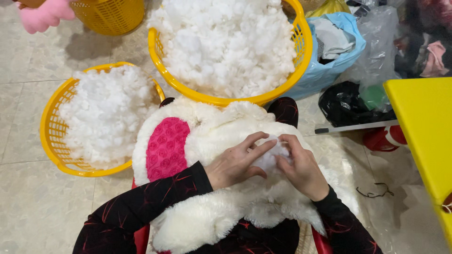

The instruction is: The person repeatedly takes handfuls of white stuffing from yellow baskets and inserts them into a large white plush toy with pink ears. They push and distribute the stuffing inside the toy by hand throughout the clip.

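Stuffing [272, 153] sits pinched between my hands on the plush toy [212, 136] in my lap: left hand [235, 162] with fingers flat, right hand [301, 167] curled. Fingertips partly hidden in fur.

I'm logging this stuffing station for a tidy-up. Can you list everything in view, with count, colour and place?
Plush toy: one, white with a pink patch, on the lap.
Baskets: three, yellow, on the floor; two hold white stuffing, the third is cut off at the top edge.
Pink plush piece: one, top left.
Blue bag: one, right of the big basket.
Black bag: one, below it.
Clear bag: one, upper right.
Yellow table: one, right edge.
Left hand: on the plush, fingers pressing white stuffing.
Right hand: beside it, on the same tuft.
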